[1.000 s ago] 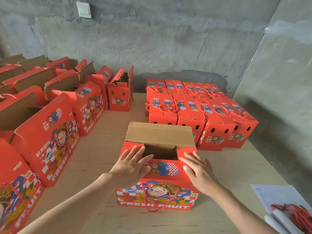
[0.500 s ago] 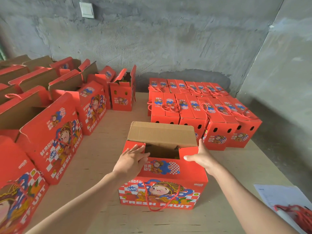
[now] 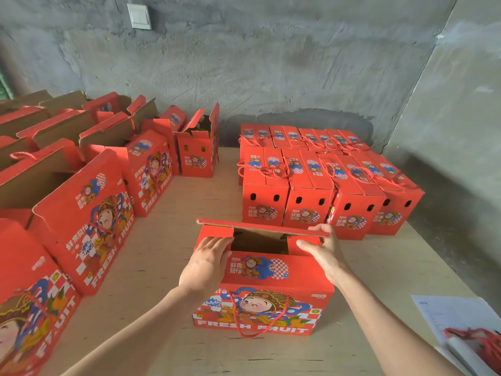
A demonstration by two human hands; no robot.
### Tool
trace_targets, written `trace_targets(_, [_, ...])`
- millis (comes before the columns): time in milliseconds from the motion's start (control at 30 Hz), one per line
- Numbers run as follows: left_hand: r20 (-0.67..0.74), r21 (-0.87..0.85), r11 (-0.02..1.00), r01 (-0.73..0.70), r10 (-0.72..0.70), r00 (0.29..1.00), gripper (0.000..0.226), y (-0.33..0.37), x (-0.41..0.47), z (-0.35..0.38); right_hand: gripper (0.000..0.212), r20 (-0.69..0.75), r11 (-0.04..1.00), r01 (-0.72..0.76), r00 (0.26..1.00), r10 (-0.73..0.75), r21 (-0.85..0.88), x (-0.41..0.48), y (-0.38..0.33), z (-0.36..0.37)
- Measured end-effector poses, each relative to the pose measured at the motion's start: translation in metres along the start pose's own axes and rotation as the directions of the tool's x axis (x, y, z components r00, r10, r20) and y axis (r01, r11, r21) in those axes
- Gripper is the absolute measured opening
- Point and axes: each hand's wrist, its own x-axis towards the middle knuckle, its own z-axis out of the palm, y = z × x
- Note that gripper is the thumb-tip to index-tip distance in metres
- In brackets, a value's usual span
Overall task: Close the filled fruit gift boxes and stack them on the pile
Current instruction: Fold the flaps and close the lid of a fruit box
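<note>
At frame centre our left hand [image 3: 206, 267] lies flat, fingers released, on the gift box [image 3: 263, 278], while our right hand [image 3: 325, 253] grasps its far lid [image 3: 260, 226]

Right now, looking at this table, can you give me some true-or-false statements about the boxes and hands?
1. The left hand and the right hand both touch the front box. True.
2. Its far flap stands upright. False: the flap lies nearly level over the opening, held by the right hand.
3. The closed boxes sit at the right rear. True.
4. The left-side boxes are closed. False: those open boxes have raised flaps.
</note>
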Motion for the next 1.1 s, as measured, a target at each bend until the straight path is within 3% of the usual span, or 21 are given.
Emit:
trace_targets(133, [-0.046,0.020,0.999,-0.029,0.030,0.999,0.022,0.001,-0.002,-0.002,0.049,0.155,0.984,0.095,0.985,-0.071,-0.150,-0.007,0.002,-0.014])
trace_targets(267, [-0.095,0.009,0.996,-0.090,0.090,0.991,0.012,0.002,-0.006,-0.004,0.047,0.375,0.947,0.193,0.923,-0.087,-0.257,-0.009,-0.002,-0.036])
trace_targets(400, [-0.190,0.098,0.956,-0.275,0.290,0.938,0.018,0.001,-0.009,-0.005,0.029,0.384,0.841,0.327,0.910,-0.157,-0.432,-0.004,-0.010,-0.033])
trace_targets(500, [-0.256,0.225,0.911,-0.346,0.398,0.881,0.023,0.000,-0.008,-0.004,0.041,0.445,0.723,0.466,0.862,-0.242,-0.510,-0.004,-0.001,-0.029])
trace_targets(567, [-0.250,0.265,0.913,-0.309,0.375,0.893,0.026,0.000,-0.005,-0.004,0.045,0.461,0.709,0.472,0.857,-0.231,-0.524,-0.004,0.003,-0.031])
trace_targets(700, [-0.104,0.285,0.950,-0.129,0.164,0.981,0.057,0.004,0.006,-0.008,0.052,0.487,0.688,0.466,0.854,-0.185,-0.556,0.000,0.002,-0.032])
trace_targets(800, [0.140,0.368,0.925,-0.097,0.048,0.989,0.086,0.003,0.026,-0.008,0.059,0.498,0.654,0.478,0.850,-0.175,-0.586,0.000,0.001,-0.033])
trace_targets(867, [0.328,0.427,0.893,-0.143,-0.005,0.945,0.104,0.000,0.044,-0.008,0.062,0.503,0.636,0.479,0.849,-0.160,-0.605,0.000,0.000,-0.034])
trace_targets(967, [0.563,0.398,0.894,-0.208,-0.059,0.824,0.106,-0.004,0.067,-0.011,0.065,0.521,0.581,0.494,0.843,-0.137,-0.647,0.001,-0.004,-0.034])
trace_targets(1033, [0.630,0.379,0.894,-0.239,-0.060,0.774,0.106,-0.007,0.074,-0.013,0.066,0.533,0.531,0.510,0.837,-0.124,-0.677,0.001,-0.008,-0.033])
trace_targets(1100, [0.627,0.404,0.870,-0.284,-0.038,0.778,0.109,-0.007,0.075,-0.012,0.062,0.553,0.450,0.539,0.825,-0.113,-0.712,0.002,-0.013,-0.034])
